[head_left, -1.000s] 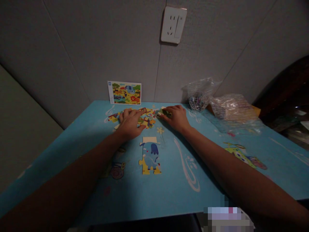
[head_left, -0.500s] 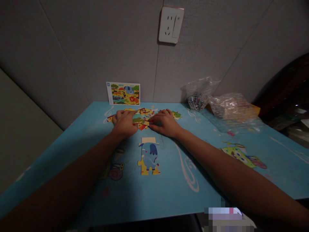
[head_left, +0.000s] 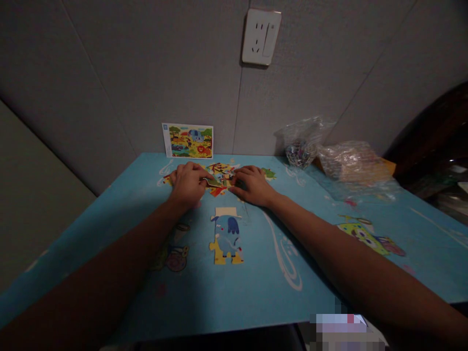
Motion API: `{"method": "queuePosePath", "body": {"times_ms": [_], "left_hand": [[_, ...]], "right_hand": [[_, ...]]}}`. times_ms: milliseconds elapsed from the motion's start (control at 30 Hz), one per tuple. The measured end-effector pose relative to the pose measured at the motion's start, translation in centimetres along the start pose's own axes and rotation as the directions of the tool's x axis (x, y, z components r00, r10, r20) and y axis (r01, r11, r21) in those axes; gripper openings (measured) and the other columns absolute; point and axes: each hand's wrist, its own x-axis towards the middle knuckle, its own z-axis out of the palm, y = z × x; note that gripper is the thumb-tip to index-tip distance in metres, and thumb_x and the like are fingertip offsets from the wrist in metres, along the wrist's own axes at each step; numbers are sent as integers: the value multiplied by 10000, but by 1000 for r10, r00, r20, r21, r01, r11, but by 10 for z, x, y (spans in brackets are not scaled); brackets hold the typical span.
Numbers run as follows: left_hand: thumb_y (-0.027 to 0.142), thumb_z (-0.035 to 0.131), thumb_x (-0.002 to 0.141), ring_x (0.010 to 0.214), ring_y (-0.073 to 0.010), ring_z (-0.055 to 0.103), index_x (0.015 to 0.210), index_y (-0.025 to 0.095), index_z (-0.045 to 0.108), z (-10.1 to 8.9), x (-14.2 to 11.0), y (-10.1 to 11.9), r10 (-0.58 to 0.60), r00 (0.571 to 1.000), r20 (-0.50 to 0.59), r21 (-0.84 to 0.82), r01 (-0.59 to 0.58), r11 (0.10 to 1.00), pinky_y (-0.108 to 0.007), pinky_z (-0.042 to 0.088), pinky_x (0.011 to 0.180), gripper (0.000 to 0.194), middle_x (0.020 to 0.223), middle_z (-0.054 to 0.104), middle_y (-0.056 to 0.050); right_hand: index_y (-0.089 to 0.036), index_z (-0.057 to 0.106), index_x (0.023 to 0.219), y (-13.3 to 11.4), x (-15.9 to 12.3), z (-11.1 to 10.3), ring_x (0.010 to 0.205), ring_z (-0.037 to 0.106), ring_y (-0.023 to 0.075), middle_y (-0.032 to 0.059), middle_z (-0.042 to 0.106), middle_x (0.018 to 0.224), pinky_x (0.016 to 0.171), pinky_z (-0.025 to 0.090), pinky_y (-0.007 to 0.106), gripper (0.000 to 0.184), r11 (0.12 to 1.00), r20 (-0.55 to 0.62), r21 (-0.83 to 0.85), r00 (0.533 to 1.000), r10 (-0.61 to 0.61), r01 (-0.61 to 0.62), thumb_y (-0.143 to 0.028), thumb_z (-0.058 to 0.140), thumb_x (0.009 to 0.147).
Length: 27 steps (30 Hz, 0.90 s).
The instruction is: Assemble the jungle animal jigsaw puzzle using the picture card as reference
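Note:
My left hand (head_left: pixel 189 184) pinches a green puzzle piece (head_left: pixel 214 183), tilted above a loose pile of colourful jigsaw pieces (head_left: pixel 220 168). At the right side of that pile, my right hand (head_left: pixel 252 184) has curved fingers with a gap between thumb and forefinger; nothing shows in it. Beyond its knuckles lies another green puzzle piece (head_left: pixel 269 173). Nearer to me, joined puzzle pieces form a blue elephant (head_left: pixel 227 238) on yellow ground, with a pale blank-looking strip along the top. Both hands partly hide the pile.
A picture card (head_left: pixel 190 141) of animals leans against the wall behind the pile. Clear plastic bags (head_left: pixel 302 144) and a crinkled plastic wrapper (head_left: pixel 351 163) lie at the back right of the blue patterned table (head_left: pixel 256 297). A socket plate (head_left: pixel 262 37) is on the wall.
My right hand came left and nearer to the pile's middle, leaving a green piece behind it. My left hand now lifts a green piece between thumb and fingers. The elephant section has stayed put.

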Motion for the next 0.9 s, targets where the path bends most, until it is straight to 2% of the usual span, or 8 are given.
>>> {"method": "queuePosePath", "body": {"times_ms": [133,300,400,500,567,767,900], "left_hand": [[166,523,836,1054,-277,614,980,299,813,0,2,-6,-19,997,-80,-80,12,997,-457,428,982,350,1072,695,-65],[105,492,817,1062,-273,660,1008,251,813,-3,3,-5,-11,995,-98,-142,-3,990,-410,480,985,401,1091,762,-43],[40,497,765,1095,-284,668,1029,223,809,-4,3,-2,-50,994,-97,-185,31,982,-402,491,992,447,1114,763,-52],[-7,511,684,1073,-284,686,1039,214,803,-4,3,0,-89,993,-79,-247,67,967,-383,513,962,510,1114,764,-54],[13,521,687,1027,-277,700,1035,218,799,-4,2,1,-122,989,-86,-280,94,955,-373,526,931,491,1102,767,-50],[153,522,804,831,-240,713,1044,200,777,-6,0,5,-183,977,-108,-300,143,943,-353,539,837,352,1000,775,-72],[160,524,813,871,-225,707,1055,177,755,-7,1,4,-180,973,-144,-321,126,939,-328,523,866,335,977,769,-69]], "right_hand": [[-216,668,971,0,0,0,1127,522,306,63,719,1074,1003,292,487,205,999,28,29,999,18,-19,-395,660,871],[-205,686,943,-3,0,-6,1034,551,262,58,724,981,1010,308,436,170,998,-88,61,996,4,1,-350,682,855],[-216,705,1028,-5,-1,-6,1087,534,283,74,714,1111,1005,300,453,242,999,-91,29,996,-16,19,-384,679,856],[-237,696,1158,-4,-2,-4,1167,502,331,82,702,1193,1020,268,513,376,1000,15,-5,1000,-10,10,-472,657,867],[-243,689,1191,-3,-2,-3,1166,501,335,75,718,1160,1029,256,526,390,1000,53,-8,999,8,-8,-476,634,884],[-252,700,1152,-2,1,-4,1059,532,303,54,730,1012,997,300,501,366,998,30,40,999,36,-37,-393,703,814],[-219,682,1123,-5,0,-3,1029,550,283,43,721,977,1002,308,485,435,990,11,135,999,36,-38,-412,763,741]]}}
